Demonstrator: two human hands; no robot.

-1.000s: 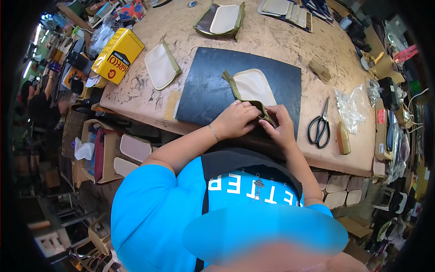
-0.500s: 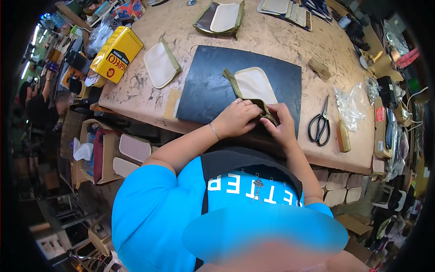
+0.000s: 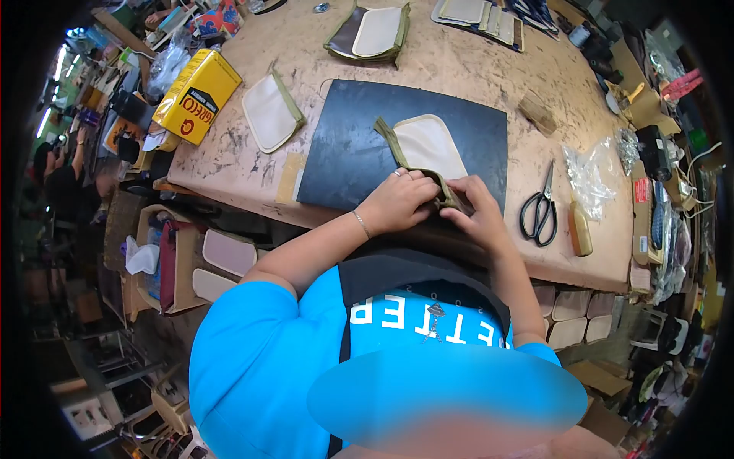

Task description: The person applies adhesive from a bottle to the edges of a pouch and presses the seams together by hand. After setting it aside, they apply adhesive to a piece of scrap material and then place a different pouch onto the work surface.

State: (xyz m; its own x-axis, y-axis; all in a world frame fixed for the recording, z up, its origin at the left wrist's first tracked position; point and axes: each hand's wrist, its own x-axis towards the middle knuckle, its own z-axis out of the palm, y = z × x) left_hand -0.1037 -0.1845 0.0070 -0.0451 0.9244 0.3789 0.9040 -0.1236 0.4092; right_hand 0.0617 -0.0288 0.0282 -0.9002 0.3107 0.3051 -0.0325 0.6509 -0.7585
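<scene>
A pale, rounded panel [image 3: 432, 141] lies on the dark board [image 3: 359, 122], its near edge lined with an olive fabric strip [image 3: 390, 141]. My left hand [image 3: 394, 203], with a ring and a bracelet, is closed on the strip at that near edge. On the other side, my right hand [image 3: 478, 210] pinches the same strip between thumb and fingers, close to the left hand's fingertips. The strip is bent upward between the two hands. Part of it is hidden under my fingers.
To the right lie black-handled scissors [image 3: 540, 214], an amber bottle [image 3: 579, 229] and a clear plastic bag [image 3: 592, 180]. A yellow can [image 3: 197, 96] and another edged panel [image 3: 269, 115] are at left. More panels [image 3: 378, 30] are stacked at the back. Cardboard boxes [image 3: 180, 268] stand below the table.
My right hand's fingers have shifted slightly on the strip, and the folded strip between the hands has turned, now lying flatter. My left hand stays nearly in place.
</scene>
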